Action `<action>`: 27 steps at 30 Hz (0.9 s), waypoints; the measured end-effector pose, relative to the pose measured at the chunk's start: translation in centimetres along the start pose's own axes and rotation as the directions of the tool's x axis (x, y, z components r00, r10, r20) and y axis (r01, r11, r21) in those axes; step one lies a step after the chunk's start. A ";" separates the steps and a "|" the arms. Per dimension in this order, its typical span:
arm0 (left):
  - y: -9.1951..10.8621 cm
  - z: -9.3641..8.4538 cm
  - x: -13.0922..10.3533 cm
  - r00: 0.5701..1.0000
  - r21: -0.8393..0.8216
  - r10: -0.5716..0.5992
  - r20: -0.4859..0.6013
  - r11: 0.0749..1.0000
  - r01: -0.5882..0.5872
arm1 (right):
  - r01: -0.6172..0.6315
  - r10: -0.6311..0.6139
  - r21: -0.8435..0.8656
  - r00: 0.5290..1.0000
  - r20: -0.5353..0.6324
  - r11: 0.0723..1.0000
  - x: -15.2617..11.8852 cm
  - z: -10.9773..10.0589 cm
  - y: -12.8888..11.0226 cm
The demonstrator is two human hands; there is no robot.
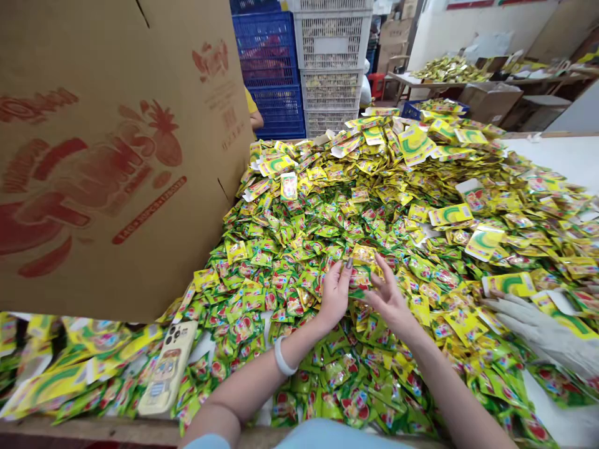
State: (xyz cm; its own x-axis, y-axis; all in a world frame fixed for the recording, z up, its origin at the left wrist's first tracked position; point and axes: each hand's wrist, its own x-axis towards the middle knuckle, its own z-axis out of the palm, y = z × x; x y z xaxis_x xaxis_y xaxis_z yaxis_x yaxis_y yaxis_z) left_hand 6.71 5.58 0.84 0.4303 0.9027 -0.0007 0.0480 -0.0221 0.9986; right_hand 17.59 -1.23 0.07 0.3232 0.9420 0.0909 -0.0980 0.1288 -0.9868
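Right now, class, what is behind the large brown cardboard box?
Past the right edge of the box, a person's yellow sleeve and stacked blue plastic crates partly show; the box hides whatever else is there.

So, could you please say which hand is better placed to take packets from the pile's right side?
Probably the right hand: it is nearer that side and looks partly open, while the left hand seems to hold packets.
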 end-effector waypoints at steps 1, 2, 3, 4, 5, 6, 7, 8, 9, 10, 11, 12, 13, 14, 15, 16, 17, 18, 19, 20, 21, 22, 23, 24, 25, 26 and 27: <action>0.1 -0.1 0.4 0.996 0.062 0.088 0.034 0.994 -0.090 | -0.007 0.007 0.012 1.000 0.005 1.000 0.1 0.0 -0.1; 0.4 -0.4 1.3 0.977 0.133 0.201 0.076 0.969 -0.210 | 0.006 -0.006 -0.006 1.000 -0.013 1.000 0.2 -0.4 -0.2; 0.9 -0.9 2.7 0.940 0.212 0.318 0.120 0.917 -0.337 | 0.037 -0.040 -0.058 0.998 -0.047 0.998 0.3 -1.0 -0.2; 1.5 -1.7 4.7 0.897 0.301 0.416 0.151 0.845 -0.443 | 0.080 -0.091 -0.155 0.993 -0.071 0.985 0.2 -1.9 -0.3; 2.3 -2.9 7.2 0.860 0.397 0.484 0.162 0.766 -0.506 | 0.131 -0.159 -0.296 0.985 -0.069 0.946 0.0 -3.1 -0.3; 3.1 -4.4 10.2 0.858 0.508 0.500 0.117 0.712 -0.485 | 0.198 -0.239 -0.463 0.970 -0.032 0.864 -0.2 -4.2 -0.3; 4.0 -6.0 13.3 0.875 0.629 0.484 0.021 0.674 -0.388 | 0.270 -0.314 -0.624 0.949 0.042 0.733 -0.5 -5.4 -0.3; 4.9 -7.8 16.5 0.891 0.729 0.439 -0.112 0.646 -0.226 | 0.339 -0.362 -0.752 0.921 0.143 0.565 -0.9 -6.3 -0.3; 5.6 -9.5 19.4 0.899 0.777 0.359 -0.250 0.628 -0.035 | 0.398 -0.382 -0.833 0.890 0.249 0.385 -1.3 -7.0 -0.3; 6.2 -11.0 22.0 0.897 0.781 0.256 -0.359 0.610 0.138 | 0.444 -0.381 -0.869 0.859 0.342 0.220 -1.6 -7.3 -0.3; 6.7 -12.3 23.9 0.898 0.770 0.207 -0.388 0.608 0.193 | 0.474 -0.360 -0.877 0.835 0.416 0.084 -1.9 -7.2 -0.3; 7.0 -13.2 25.3 0.900 0.763 0.165 -0.404 0.603 0.232 | 0.493 -0.322 -0.869 0.820 0.473 -0.022 -2.2 -7.0 -0.4; 7.1 -13.9 26.2 0.907 0.760 0.142 -0.397 0.605 0.238 | 0.508 -0.277 -0.856 0.812 0.514 -0.099 -2.3 -6.6 -0.6; 7.2 -14.3 26.5 0.915 0.762 0.139 -0.379 0.608 0.223 | 0.524 -0.235 -0.839 0.806 0.544 -0.146 -2.3 -6.1 -0.7; 7.2 -14.6 26.4 0.920 0.770 0.144 -0.364 0.603 0.210 | 0.542 -0.202 -0.825 0.800 0.565 -0.160 -2.1 -5.8 -0.9; 7.1 -14.7 25.9 0.924 0.777 0.167 -0.345 0.603 0.182 | 0.561 -0.179 -0.817 0.797 0.577 -0.135 -1.9 -5.6 -1.0; 7.1 -14.9 25.0 0.924 0.774 0.205 -0.323 0.620 0.133 | 0.570 -0.179 -0.819 0.800 0.572 -0.067 -1.6 -5.7 -1.2; 7.0 -15.0 23.9 0.922 0.751 0.246 -0.297 0.656 0.067 | 0.561 -0.196 -0.827 0.816 0.544 0.043 -1.2 -6.0 -1.3; 6.9 -14.9 22.5 0.920 0.698 0.281 -0.271 0.716 -0.013 | 0.521 -0.216 -0.832 0.849 0.482 0.190 -0.9 -6.5 -1.4; 6.8 -14.8 20.8 0.923 0.604 0.300 -0.243 0.791 -0.098 | 0.449 -0.225 -0.817 0.893 0.390 0.363 -0.7 -7.1 -1.5; 6.6 -14.4 18.7 0.937 0.467 0.288 -0.199 0.868 -0.167 | 0.346 -0.212 -0.764 0.938 0.274 0.544 -0.5 -7.7 -1.8; 6.3 -13.8 16.3 0.959 0.298 0.246 -0.144 0.935 -0.195 | 0.225 -0.171 -0.665 0.974 0.146 0.712 -0.4 -8.1 -2.1; 5.9 -12.9 13.7 0.983 0.122 0.180 -0.038 0.977 -0.174 | 0.111 -0.113 -0.526 0.993 0.028 0.844 -0.3 -8.3 -2.5; 5.5 -11.6 11.0 0.988 -0.035 0.106 0.111 0.994 -0.102 | 0.020 -0.047 -0.366 0.997 -0.065 0.931 -0.3 -8.3 -3.1; 5.0 -10.2 8.2 0.979 -0.154 0.036 0.202 0.988 -0.004 | -0.039 0.013 -0.213 0.992 -0.124 0.976 -0.3 -7.9 -3.8; 4.6 -8.6 5.6 0.948 -0.217 -0.040 0.315 0.970 0.112 | -0.072 0.057 -0.093 0.986 -0.154 0.993 -0.2 -7.3 -4.6; 4.3 -7.1 3.4 0.908 -0.230 -0.092 0.408 0.952 0.200 | -0.080 0.076 -0.014 0.984 -0.162 0.997 -0.2 -6.4 -5.5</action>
State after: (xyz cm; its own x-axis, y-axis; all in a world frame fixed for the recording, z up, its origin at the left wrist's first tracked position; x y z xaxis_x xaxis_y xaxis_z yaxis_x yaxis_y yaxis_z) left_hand 2.00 11.55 5.50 0.7544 0.6464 -0.1142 -0.0756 0.2584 0.9631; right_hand 24.11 -4.10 4.59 0.4632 0.8862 -0.0077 -0.1101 0.0489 -0.9927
